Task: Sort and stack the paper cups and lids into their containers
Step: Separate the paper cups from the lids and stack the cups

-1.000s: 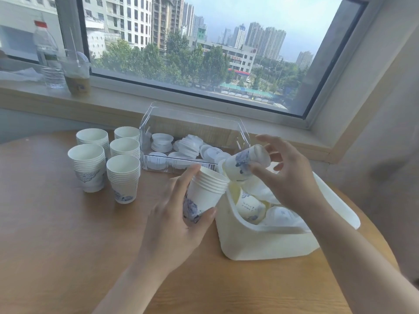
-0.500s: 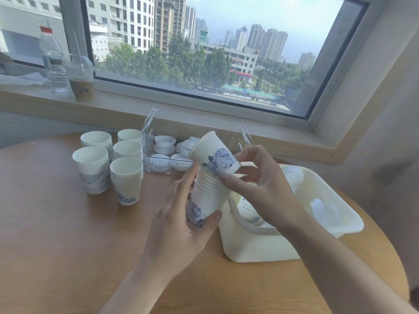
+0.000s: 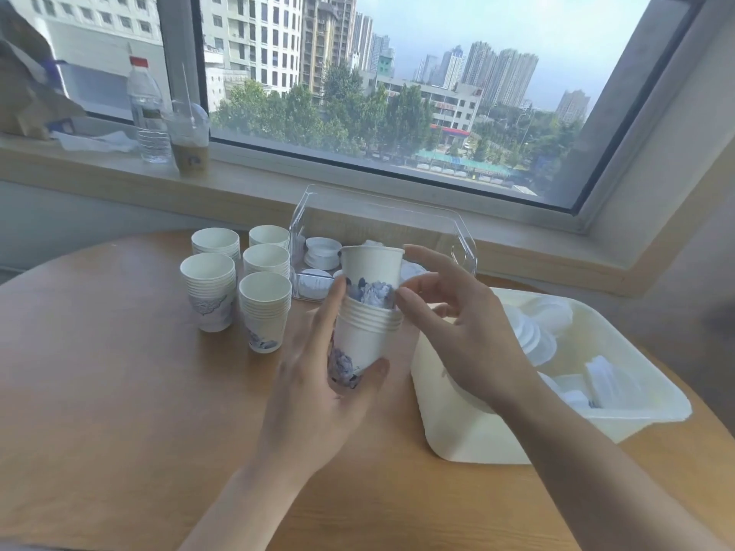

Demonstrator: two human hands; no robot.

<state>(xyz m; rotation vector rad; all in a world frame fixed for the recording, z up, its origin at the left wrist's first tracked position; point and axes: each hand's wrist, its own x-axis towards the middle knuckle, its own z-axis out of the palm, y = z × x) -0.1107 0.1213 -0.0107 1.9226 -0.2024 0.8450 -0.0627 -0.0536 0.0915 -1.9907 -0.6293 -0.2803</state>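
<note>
My left hand (image 3: 318,375) grips a short stack of white paper cups (image 3: 366,336) with blue flower prints, held upright above the table. A single cup (image 3: 372,268) sits upright, partly nested in the top of that stack. My right hand (image 3: 469,344) is beside it with loosely spread fingers, thumb and index tip touching the cup's right side. Several finished cup stacks (image 3: 262,308) stand at the left. Behind the held cups, a clear container (image 3: 457,232) holds white lids (image 3: 322,248). A white tub (image 3: 477,431) at the right holds more lids (image 3: 537,332).
The round wooden table (image 3: 119,391) carries everything. On the window sill behind stand a water bottle (image 3: 145,113) and an iced drink cup with a straw (image 3: 191,141). A brown paper bag (image 3: 28,93) sits at the sill's far left.
My right hand brought a cup from the tub, turned it upright and set it into the stack in my left hand. Its fingers have now loosened from the cup.
</note>
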